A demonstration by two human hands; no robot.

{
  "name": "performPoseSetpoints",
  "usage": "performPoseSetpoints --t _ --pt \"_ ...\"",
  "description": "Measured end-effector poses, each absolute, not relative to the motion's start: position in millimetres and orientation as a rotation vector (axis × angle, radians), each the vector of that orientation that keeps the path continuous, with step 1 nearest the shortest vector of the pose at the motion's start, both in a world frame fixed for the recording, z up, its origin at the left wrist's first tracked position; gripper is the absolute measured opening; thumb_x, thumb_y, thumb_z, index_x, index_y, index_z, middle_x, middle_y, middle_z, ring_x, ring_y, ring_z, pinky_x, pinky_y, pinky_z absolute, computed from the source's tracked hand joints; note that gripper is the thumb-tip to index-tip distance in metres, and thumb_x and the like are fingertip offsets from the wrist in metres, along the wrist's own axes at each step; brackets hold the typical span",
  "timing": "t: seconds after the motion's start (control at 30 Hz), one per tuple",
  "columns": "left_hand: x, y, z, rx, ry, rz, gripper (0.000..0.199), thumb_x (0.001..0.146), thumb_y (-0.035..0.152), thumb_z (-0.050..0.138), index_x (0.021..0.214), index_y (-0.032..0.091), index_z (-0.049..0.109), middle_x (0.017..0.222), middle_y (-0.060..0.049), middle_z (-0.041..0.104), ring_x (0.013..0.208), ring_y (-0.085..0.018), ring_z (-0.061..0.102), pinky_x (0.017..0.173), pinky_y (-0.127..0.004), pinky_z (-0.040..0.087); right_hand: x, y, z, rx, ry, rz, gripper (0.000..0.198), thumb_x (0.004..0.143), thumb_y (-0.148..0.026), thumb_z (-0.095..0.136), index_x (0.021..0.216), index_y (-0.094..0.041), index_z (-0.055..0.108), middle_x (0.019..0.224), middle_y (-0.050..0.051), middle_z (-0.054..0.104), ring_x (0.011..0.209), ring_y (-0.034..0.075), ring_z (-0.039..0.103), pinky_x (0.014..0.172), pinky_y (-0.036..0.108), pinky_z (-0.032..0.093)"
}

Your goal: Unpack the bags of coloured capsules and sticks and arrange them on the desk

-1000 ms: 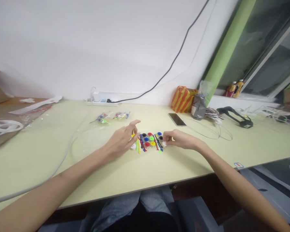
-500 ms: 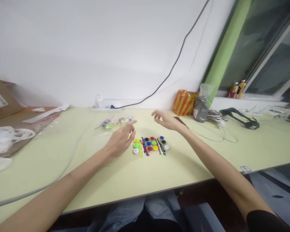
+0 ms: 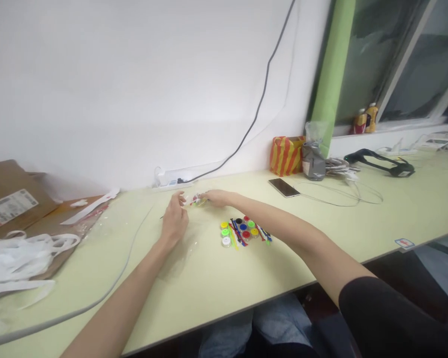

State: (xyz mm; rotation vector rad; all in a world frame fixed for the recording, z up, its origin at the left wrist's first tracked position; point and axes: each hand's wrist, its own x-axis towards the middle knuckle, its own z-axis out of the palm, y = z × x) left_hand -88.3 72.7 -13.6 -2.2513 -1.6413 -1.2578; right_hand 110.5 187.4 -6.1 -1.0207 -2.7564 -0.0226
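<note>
My left hand (image 3: 174,216) is at the back of the table with its fingers curled. A thin dark stick end shows at its left edge, and what its fingers hold is hidden. Opposite it, my right hand (image 3: 217,198) has its fingers closed on a clear plastic bag of small coloured pieces (image 3: 197,200). Wrinkled clear plastic (image 3: 184,251) lies beside my left wrist. Nearer to me, round pieces with coloured tops (image 3: 243,227) stand in rows, with thin coloured sticks (image 3: 237,236) between them. My right forearm covers part of this group.
A phone (image 3: 283,187), a striped bag (image 3: 286,155) and a grey pouch (image 3: 313,161) are to the right, with a black headset-like frame (image 3: 381,163) beyond. At left are a cardboard box (image 3: 13,194), white straps (image 3: 18,263) and a grey cable (image 3: 108,293). A power strip (image 3: 173,181) lies against the wall.
My right hand has moved left and closed on the bag of coloured pieces. My left hand has curled its fingers beside it. The view has shifted, and the phone is now uncovered.
</note>
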Motion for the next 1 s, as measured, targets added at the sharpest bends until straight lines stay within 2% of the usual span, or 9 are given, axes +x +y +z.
performPoseSetpoints --t 0.1,0.17,0.27,0.37,0.43,0.53,0.63,0.8,1.0 --pt "-85.3 74.1 -17.5 -2.293 -1.627 -1.101 0.064 0.077 0.004 0.037 0.139 0.02 0.034 0.115 -0.011 0.059 0.105 -0.025 0.061 0.093 -0.041 0.05 119.1 193.0 0.4 -0.99 -2.755 0.056 0.043 0.086 -0.003 0.056 0.125 -0.018 0.067 0.113 0.012 0.072 0.101 0.026 0.067 0.084 0.031 0.049" --pt "-82.8 75.9 -19.4 -2.303 -1.613 -1.047 0.065 0.075 0.003 0.037 0.138 0.02 0.037 0.116 -0.012 0.059 0.108 -0.027 0.06 0.095 -0.044 0.049 126.9 191.1 4.9 -0.971 -2.732 0.063 0.037 0.088 -0.004 0.055 0.119 -0.017 0.07 0.117 0.012 0.07 0.107 0.024 0.065 0.088 0.03 0.048" --pt "-80.2 78.0 -20.1 -2.298 -1.606 -1.004 0.065 0.075 0.001 0.037 0.138 0.019 0.039 0.118 -0.013 0.059 0.113 -0.029 0.058 0.099 -0.046 0.046 136.5 184.2 7.2 -0.873 -2.707 0.106 0.038 0.091 -0.014 0.061 0.128 -0.018 0.065 0.126 0.012 0.066 0.114 0.023 0.061 0.094 0.029 0.045" --pt "-80.1 77.5 -19.0 -2.285 -1.606 -0.936 0.063 0.078 0.0 0.034 0.138 0.016 0.041 0.121 -0.016 0.058 0.116 -0.031 0.057 0.1 -0.048 0.044 142.1 177.6 2.1 -0.821 -2.75 0.138 0.048 0.086 -0.022 0.072 0.133 -0.019 0.063 0.122 0.012 0.066 0.108 0.024 0.063 0.091 0.03 0.046" --pt "-81.0 75.6 -17.8 -2.258 -1.587 -0.822 0.062 0.079 -0.001 0.033 0.138 0.015 0.043 0.124 -0.018 0.058 0.118 -0.032 0.056 0.099 -0.048 0.043 145.5 174.8 -1.9 -0.879 -2.781 0.052 0.045 0.085 -0.017 0.068 0.13 -0.02 0.064 0.118 0.012 0.066 0.102 0.025 0.064 0.085 0.03 0.047" --pt "-82.5 71.8 -15.9 -2.17 -1.506 -0.561 0.064 0.078 -0.004 0.034 0.138 0.015 0.045 0.128 -0.018 0.057 0.117 -0.033 0.054 0.096 -0.046 0.042 154.1 172.5 -0.9 -0.953 -2.78 -0.117 0.037 0.093 -0.015 0.053 0.128 -0.019 0.063 0.114 0.013 0.069 0.095 0.025 0.066 0.076 0.03 0.045" --pt "-82.9 69.7 -14.8 -2.088 -1.446 -0.405 0.065 0.076 -0.006 0.035 0.137 0.016 0.047 0.127 -0.018 0.057 0.114 -0.033 0.054 0.094 -0.044 0.042 169.3 171.6 12.2 -0.992 -2.722 -0.19 0.034 0.098 -0.014 0.043 0.125 -0.019 0.062 0.111 0.013 0.071 0.096 0.024 0.066 0.076 0.029 0.044" --pt "-83.0 72.5 -16.4 -2.078 -1.431 -0.396 0.063 0.077 -0.008 0.033 0.133 0.017 0.05 0.124 -0.017 0.058 0.112 -0.032 0.054 0.092 -0.043 0.042 197.3 175.9 48.7 -1.112 -2.574 -0.164 0.047 0.087 0.001 0.047 0.127 -0.018 0.061 0.115 0.012 0.072 0.101 0.023 0.065 0.081 0.027 0.043" --pt "-85.8 77.4 -19.3 -2.108 -1.421 -0.438 0.059 0.08 -0.007 0.03 0.13 0.015 0.053 0.121 -0.018 0.059 0.112 -0.032 0.054 0.092 -0.043 0.042 217.2 179.0 91.1 -1.097 -2.466 -0.086 0.07 0.071 0.012 0.039 0.133 -0.016 0.053 0.105 0.006 0.074 0.095 0.02 0.063 0.08 0.026 0.043"
